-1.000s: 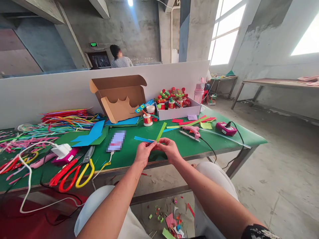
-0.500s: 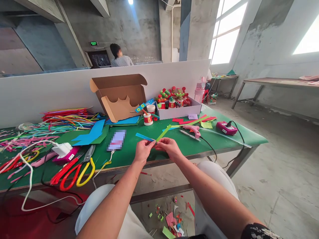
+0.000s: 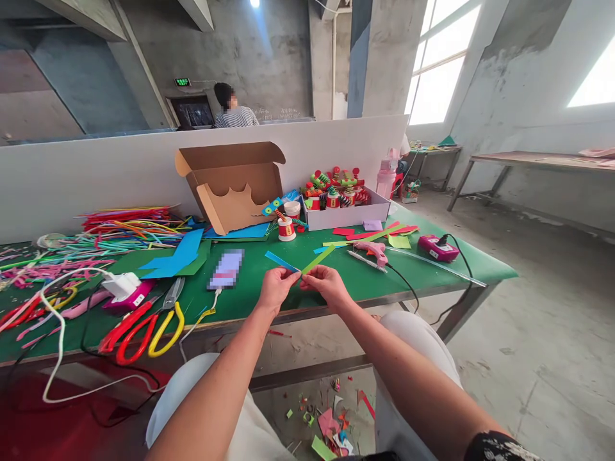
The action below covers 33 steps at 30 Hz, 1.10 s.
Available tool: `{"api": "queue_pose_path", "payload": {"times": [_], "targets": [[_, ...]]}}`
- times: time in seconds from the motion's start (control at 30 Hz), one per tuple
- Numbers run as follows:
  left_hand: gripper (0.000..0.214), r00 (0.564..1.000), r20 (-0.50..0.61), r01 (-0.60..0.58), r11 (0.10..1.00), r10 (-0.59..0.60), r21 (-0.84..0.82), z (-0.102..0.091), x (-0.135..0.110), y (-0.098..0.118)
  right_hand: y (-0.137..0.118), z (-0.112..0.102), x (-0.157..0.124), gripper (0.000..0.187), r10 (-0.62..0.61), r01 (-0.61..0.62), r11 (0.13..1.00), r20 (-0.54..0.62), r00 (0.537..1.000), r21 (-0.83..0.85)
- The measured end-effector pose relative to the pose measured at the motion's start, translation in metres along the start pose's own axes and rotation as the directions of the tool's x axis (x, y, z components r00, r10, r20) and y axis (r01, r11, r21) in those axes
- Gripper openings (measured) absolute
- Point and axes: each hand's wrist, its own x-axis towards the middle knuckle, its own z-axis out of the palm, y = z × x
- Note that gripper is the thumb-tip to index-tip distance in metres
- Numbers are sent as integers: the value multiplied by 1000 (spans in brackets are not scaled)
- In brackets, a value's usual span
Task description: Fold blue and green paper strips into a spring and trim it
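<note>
Both my hands meet over the near edge of the green table (image 3: 432, 269). My left hand (image 3: 276, 289) pinches the end of a blue paper strip (image 3: 279, 260) that points up and left. My right hand (image 3: 327, 285) pinches a light green paper strip (image 3: 318, 258) that slants up and right. The two strips cross at my fingertips in a V. Just beyond my right hand lies a pink glue gun (image 3: 369, 250) with its cord.
Red and yellow scissors (image 3: 144, 323) and a white charger (image 3: 121, 283) lie at left, by heaps of coloured pipe cleaners (image 3: 120, 230). An open cardboard box (image 3: 233, 182) and a white box of finished toys (image 3: 343, 208) stand at the back. A person sits beyond the partition. Scraps litter the floor.
The green strip has tilted lower to the right, and the blue strip's free end has risen a little. My hands stayed pinched together in nearly the same place.
</note>
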Motion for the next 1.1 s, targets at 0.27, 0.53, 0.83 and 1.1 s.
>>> {"api": "queue_pose_path", "payload": {"times": [0.27,0.53,0.83,1.1], "targets": [[39,996,40,92,957,-84,-275,12,-7,0,2,7,-2,32,-66,72,997,-109,992,43],[35,998,30,60,979,-55,-194,7,-5,-2,1,4,-2,28,-49,47,998,-106,993,-29],[39,994,18,105,957,-104,-271,14,-8,-2,6,5,-1,26,-96,95,995,-131,987,-9],[40,996,28,87,962,-82,-258,17,-9,0,6,5,-2,28,-90,93,995,-99,991,22]]}}
